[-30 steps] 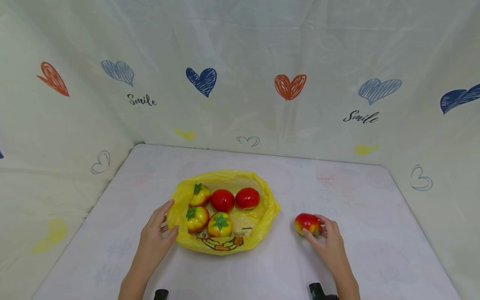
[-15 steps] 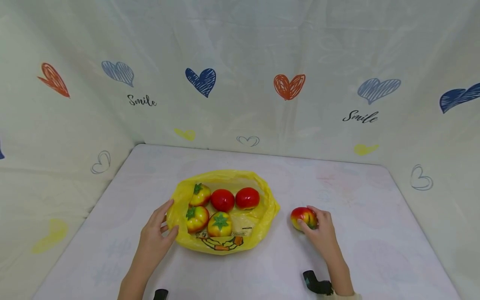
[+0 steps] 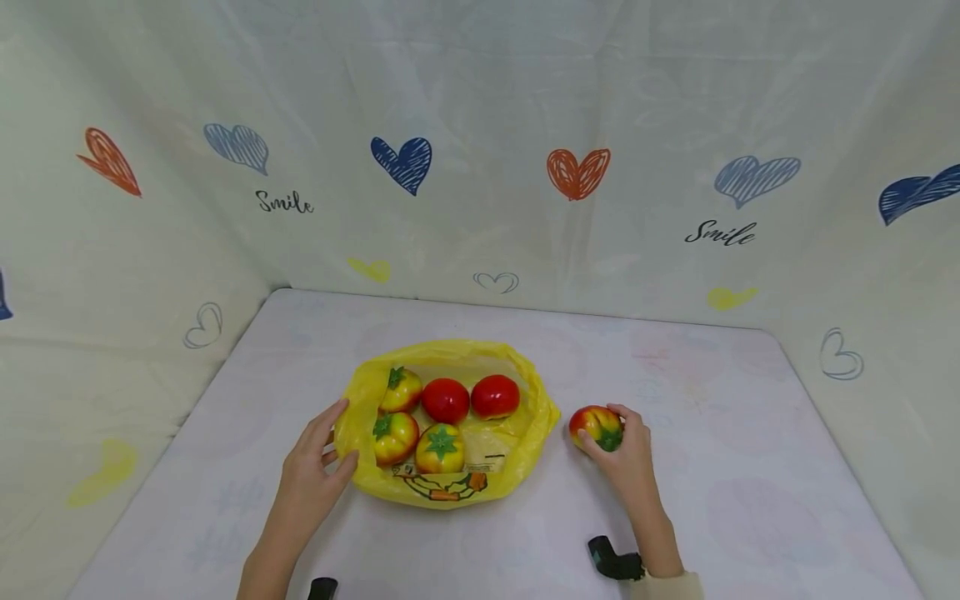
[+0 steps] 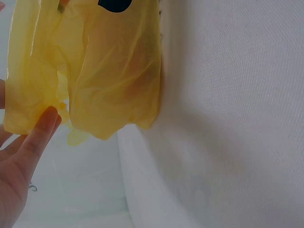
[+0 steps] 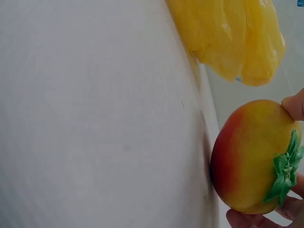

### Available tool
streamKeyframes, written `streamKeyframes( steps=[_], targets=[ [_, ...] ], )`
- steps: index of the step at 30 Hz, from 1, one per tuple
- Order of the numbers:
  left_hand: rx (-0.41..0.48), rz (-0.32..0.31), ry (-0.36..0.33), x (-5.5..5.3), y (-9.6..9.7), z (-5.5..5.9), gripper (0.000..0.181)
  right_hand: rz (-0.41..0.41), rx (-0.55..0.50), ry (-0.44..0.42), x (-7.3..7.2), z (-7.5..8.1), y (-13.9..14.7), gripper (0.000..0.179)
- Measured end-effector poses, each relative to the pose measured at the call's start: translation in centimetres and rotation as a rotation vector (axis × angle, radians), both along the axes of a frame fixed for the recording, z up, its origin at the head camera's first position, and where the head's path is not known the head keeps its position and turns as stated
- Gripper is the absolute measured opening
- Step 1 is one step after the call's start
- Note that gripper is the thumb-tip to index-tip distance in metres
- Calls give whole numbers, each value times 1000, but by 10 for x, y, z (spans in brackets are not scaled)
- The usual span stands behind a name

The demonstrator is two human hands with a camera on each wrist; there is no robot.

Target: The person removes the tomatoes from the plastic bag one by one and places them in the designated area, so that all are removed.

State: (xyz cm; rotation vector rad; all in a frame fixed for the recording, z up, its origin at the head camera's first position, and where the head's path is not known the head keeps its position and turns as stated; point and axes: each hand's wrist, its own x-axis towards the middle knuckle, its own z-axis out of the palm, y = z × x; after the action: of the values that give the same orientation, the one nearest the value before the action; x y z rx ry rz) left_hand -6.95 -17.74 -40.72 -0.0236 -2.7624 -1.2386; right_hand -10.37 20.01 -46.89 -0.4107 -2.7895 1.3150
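A yellow plastic bag (image 3: 536,450) stands with its mouth wide, and several red and yellow-red tomatoes (image 3: 439,450) with green leafy tops lie inside. My left hand (image 3: 309,462) pinches the bag's left rim, the thumb (image 4: 42,128) on the near side in the left wrist view. To the right of the bag, my right hand (image 3: 630,454) grips another yellow-red tomato (image 3: 596,427) between thumb and fingers. Its green top shows in the right wrist view, where the tomato (image 5: 249,156) is close to the tabletop; whether it touches I cannot tell.
Both hands work over a white table (image 3: 720,433) with rounded far corners. A pale curtain (image 3: 480,108) printed with hearts hangs behind and beside it. Black wrist-worn pieces (image 3: 615,560) show near the front edge.
My right hand has moved left toward the bag with the tomato, whose green top has turned into view. The left hand and the bag stay put.
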Motion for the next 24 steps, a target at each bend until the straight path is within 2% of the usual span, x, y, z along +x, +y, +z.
streamKeyframes(
  steps=[4, 8, 16, 24],
  targets=[
    [-1, 1, 4, -1, 1, -1, 64, -8, -7, 71, -3, -7, -3, 68],
    [-3, 0, 11, -1, 1, -2, 63, 18, 9, 119, -8, -10, -4, 70],
    [-3, -1, 14, 0, 1, -1, 63, 39, 3, 28, -21, -8, -3, 73],
    [11, -1, 16, 0, 0, 0, 64, 69, 55, -47, -29, -3, -2, 74]
  ],
)
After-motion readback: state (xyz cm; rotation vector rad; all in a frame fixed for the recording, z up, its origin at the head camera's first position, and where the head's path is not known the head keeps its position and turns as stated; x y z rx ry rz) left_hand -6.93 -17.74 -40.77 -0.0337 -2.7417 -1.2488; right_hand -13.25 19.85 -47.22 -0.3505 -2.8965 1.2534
